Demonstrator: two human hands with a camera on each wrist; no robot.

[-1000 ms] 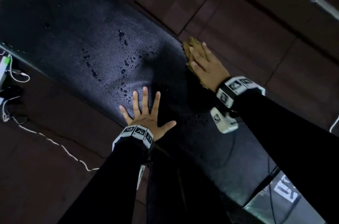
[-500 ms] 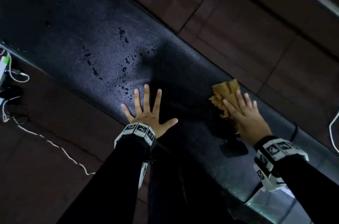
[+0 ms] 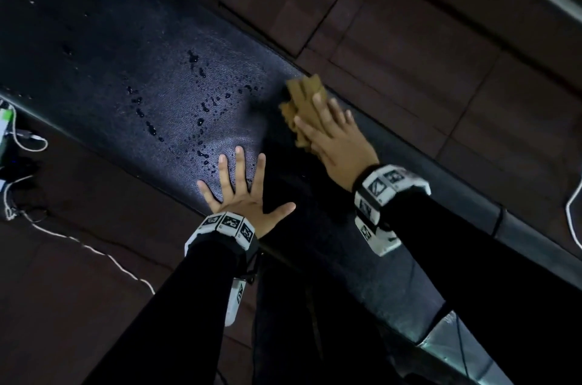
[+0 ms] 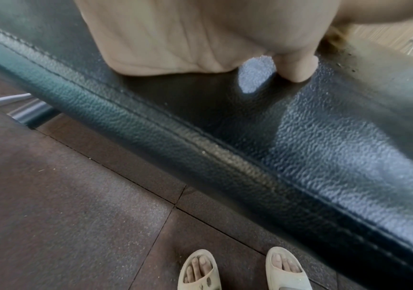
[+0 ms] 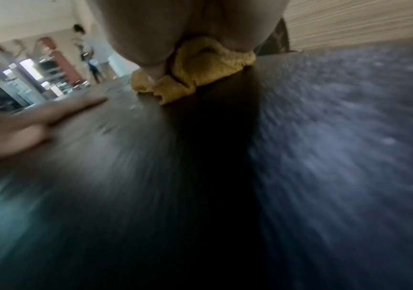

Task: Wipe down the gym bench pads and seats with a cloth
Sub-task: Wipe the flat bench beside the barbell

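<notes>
Wet bench pad (image 3: 132, 63), cloth (image 3: 304, 94) half-hidden under R hand (image 3: 337, 145)

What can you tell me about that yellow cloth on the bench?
The cloth is mustard yellow, soft-looking and bunched into crumpled folds. It lies on the black textured bench pad, near the pad's far edge, beside the water droplets. The right hand presses it down with straight fingers, covering its near part, so its full shape is hidden.

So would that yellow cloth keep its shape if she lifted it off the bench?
Probably not. The cloth lies bunched in soft folds under the right hand, so it would likely droop. It looks light, and may slide easily over the wet bench pad.
</notes>
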